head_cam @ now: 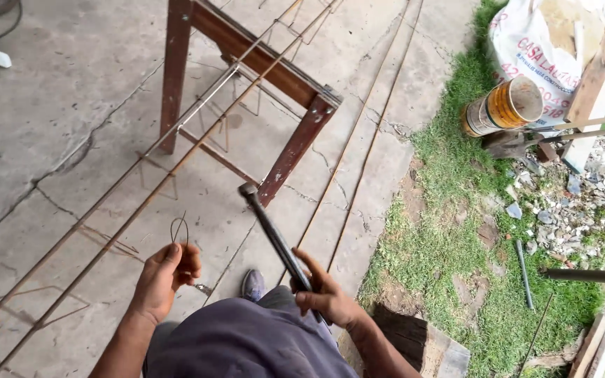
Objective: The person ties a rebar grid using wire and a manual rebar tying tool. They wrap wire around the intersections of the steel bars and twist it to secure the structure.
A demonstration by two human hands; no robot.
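Fingers of the right hand (pixel 327 297) wrap tight round the lower end of a dark metal tying tool (pixel 274 238), a full closed grip with the thumb laid along the shaft. The tool slants up and away to the left, its small rounded head ending just beside the leg of a rust-brown steel trestle (pixel 295 143). The left hand (pixel 166 276) pinches a folded loop of thin tie wire (pixel 179 227) between thumb and forefinger, a narrow grip; the loop stands up above the knuckles, and how far the wire runs down into the palm is hidden.

A rebar cage (pixel 176 150) of long bars and thin stirrups rests across the trestle and runs off both the top and lower left edges. It passes just left of the left hand.

On the grass to the right a yellow-banded tin can (pixel 502 108) lies tipped on its side, mouth toward the camera; its inside looks pale, contents hard to make out. Behind it a white printed sack (pixel 533 49) is cut off by the frame, and its filling cannot be seen.

Both forearms reach forward from the lower edge, above grey-clad thighs. One shoe toe (pixel 252 283) shows on the concrete floor (pixel 57 91) between them.
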